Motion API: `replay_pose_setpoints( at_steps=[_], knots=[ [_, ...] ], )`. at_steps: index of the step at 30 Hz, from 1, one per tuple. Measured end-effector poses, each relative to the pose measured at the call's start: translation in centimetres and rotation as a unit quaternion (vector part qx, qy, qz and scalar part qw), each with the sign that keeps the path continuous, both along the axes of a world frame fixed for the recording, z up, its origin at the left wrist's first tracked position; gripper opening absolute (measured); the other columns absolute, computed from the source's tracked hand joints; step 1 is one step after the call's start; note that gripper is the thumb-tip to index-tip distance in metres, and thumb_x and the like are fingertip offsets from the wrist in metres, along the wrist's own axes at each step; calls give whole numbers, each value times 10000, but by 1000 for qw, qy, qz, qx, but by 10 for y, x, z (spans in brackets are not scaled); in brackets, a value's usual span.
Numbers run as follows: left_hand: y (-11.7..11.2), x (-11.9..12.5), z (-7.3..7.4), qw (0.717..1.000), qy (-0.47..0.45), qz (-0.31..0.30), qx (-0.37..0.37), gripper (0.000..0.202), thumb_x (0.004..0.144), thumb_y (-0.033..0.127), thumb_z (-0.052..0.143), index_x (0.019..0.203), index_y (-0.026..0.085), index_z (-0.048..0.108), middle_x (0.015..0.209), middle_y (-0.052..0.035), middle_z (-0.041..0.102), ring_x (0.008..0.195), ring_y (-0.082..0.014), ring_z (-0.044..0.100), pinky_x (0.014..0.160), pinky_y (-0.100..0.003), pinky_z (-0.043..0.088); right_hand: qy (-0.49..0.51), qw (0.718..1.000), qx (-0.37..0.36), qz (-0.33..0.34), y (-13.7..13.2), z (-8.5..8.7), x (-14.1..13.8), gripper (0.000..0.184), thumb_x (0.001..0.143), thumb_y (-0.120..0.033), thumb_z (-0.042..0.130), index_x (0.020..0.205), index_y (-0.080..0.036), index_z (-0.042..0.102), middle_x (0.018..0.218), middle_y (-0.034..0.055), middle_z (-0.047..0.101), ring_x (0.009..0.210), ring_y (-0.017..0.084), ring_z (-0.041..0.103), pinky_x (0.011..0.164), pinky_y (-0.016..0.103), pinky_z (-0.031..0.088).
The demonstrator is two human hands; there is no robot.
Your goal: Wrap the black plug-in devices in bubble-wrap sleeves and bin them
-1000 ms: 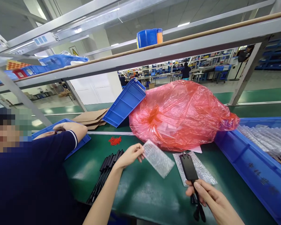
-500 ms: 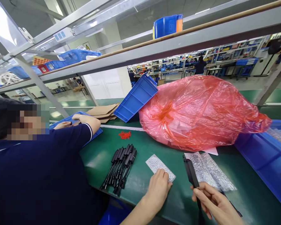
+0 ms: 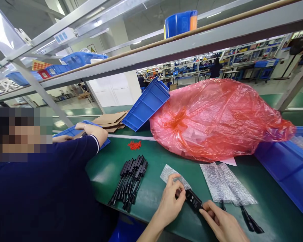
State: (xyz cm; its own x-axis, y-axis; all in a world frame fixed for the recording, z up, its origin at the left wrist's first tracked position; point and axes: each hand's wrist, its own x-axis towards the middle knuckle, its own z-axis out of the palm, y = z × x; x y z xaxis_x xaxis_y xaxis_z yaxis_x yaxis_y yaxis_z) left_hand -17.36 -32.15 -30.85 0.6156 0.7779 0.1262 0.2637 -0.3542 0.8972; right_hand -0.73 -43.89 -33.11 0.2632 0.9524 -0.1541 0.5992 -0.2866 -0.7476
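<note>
Pouch (image 3: 168,172) pinched in left grip (image 3: 181,192), black device (image 3: 193,200) in right grip (image 3: 202,207) near its mouth; cables (image 3: 251,222) protrude from two other pouches (image 3: 214,181).

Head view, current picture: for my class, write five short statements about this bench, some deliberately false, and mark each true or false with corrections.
1. The right hand holds a black device. True.
2. The left hand is touching the red bag. False: the left hand is at a bubble-wrap sleeve.
3. Two more sleeves lie to the right of the black device. True.
4. The pile of black devices lies right of both hands. False: the pile lies to their left.
5. The blue bin just left of the red bag is tilted. True.
</note>
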Motion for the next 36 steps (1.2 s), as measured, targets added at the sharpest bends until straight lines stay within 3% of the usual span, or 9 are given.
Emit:
replay_pose_setpoints(
  at_steps=[5, 10, 13, 16, 20, 23, 30, 34, 36],
  knots=[
    [-25, 27, 7, 995, -16, -95, 24, 98, 909, 150, 513, 935, 184, 601, 1478, -80, 389, 1178, -176, 543, 1090, -362, 419, -1, 992, 80, -101, 25, -1, 10, 555, 831, -523, 365, 1218, -139, 466, 662, -10, 562, 556, 159, 579, 594, 263, 479],
    [5, 59, 1, 987, -30, -155, 22, 135, 976, 209, 455, 953, 179, 584, 1375, -99, 478, 1401, -212, 396, 1170, -409, 377, -16, 987, 82, -134, 34, -1, 27, 575, 882, -487, 287, 1292, -110, 428, 806, 49, 632, 578, 162, 603, 606, 294, 500],
    [37, 77, -13, 992, -36, -116, -41, 173, 986, 247, 402, 926, 146, 530, 1251, -126, 497, 1141, -194, 587, 934, -389, 580, -17, 991, 63, -116, 18, 6, 41, 537, 882, -541, 331, 1216, -173, 533, 912, 57, 671, 579, 138, 609, 596, 278, 499],
    [60, 91, -26, 992, -38, -72, -100, 169, 964, 281, 420, 948, 131, 495, 1129, -100, 475, 847, -121, 630, 636, -268, 615, -49, 984, 54, -161, 2, 18, 71, 549, 856, -646, 377, 1110, -221, 617, 926, 55, 677, 742, 177, 660, 714, 311, 518],
    [71, 103, -32, 992, -42, -63, -104, 249, 939, 373, 463, 945, 127, 495, 1024, -65, 448, 740, -98, 622, 520, -213, 582, -83, 962, 62, -251, 7, 22, 122, 604, 819, -582, 382, 1184, -149, 592, 1265, 171, 615, 1027, 276, 671, 824, 391, 517],
    [68, 109, -35, 991, -55, -56, -105, 311, 914, 443, 489, 936, 134, 497, 1017, -67, 436, 763, -113, 616, 511, -236, 596, -53, 973, 56, -220, 25, 18, 138, 542, 779, -520, 433, 1076, -115, 638, 1176, 192, 667, 929, 258, 696, 879, 400, 517],
    [47, 117, -51, 986, -107, -58, -114, 245, 913, 368, 447, 984, 139, 496, 1042, -107, 480, 958, -188, 622, 658, -335, 645, 6, 992, 52, -116, 55, 28, 102, 458, 952, -475, 316, 1113, -141, 586, 1065, 90, 705, 965, 160, 681, 870, 301, 513],
    [49, 115, -59, 978, -128, -78, -147, 237, 940, 329, 413, 1002, 133, 531, 1058, -116, 550, 921, -169, 632, 756, -360, 634, -69, 985, 22, -155, 60, 40, 67, 542, 933, -515, 449, 1284, -114, 547, 1174, 167, 658, 1122, 322, 619, 936, 462, 480],
    [52, 113, -58, 979, -120, -81, -140, 248, 940, 335, 422, 1002, 135, 554, 1062, -114, 570, 916, -171, 631, 755, -348, 625, -111, 979, 14, -172, 65, 41, 52, 642, 857, -367, 604, 1412, -72, 475, 1304, 214, 591, 1217, 390, 550, 989, 516, 453]
  ],
)
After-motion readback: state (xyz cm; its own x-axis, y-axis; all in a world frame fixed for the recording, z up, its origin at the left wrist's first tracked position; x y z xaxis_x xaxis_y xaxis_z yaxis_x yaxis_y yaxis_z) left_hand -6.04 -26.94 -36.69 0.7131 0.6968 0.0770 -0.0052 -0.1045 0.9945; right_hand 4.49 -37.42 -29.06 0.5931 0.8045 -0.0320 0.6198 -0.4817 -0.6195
